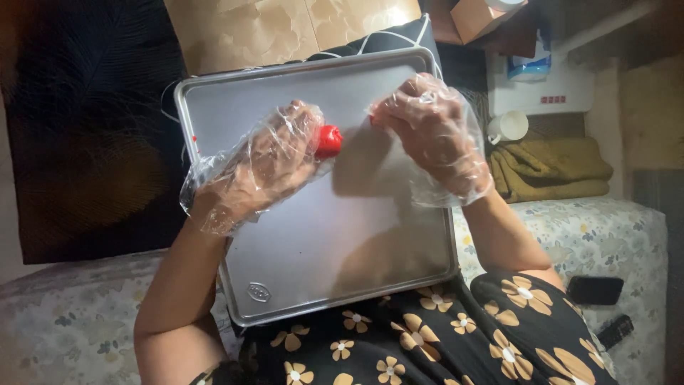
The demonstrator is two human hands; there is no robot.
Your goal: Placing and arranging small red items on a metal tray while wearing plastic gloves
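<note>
Both my hands wear loose clear plastic gloves and hover over a bare metal baking tray (313, 242) resting on my lap. My left hand (267, 160) is closed around a small red piece (328, 140) that sticks out past my fingers. My right hand (427, 128) is also closed, with a bit of red (372, 121) showing at its fingertips; what it holds is mostly hidden. The two hands are a short gap apart above the tray's upper half.
A floral cushion (605, 235) lies under and beside me, with a black phone (595, 289) and a dark remote (615, 331) on it. A folded olive towel (556, 167) and a white cup (509, 127) sit to the right. A cardboard box (477, 18) stands behind.
</note>
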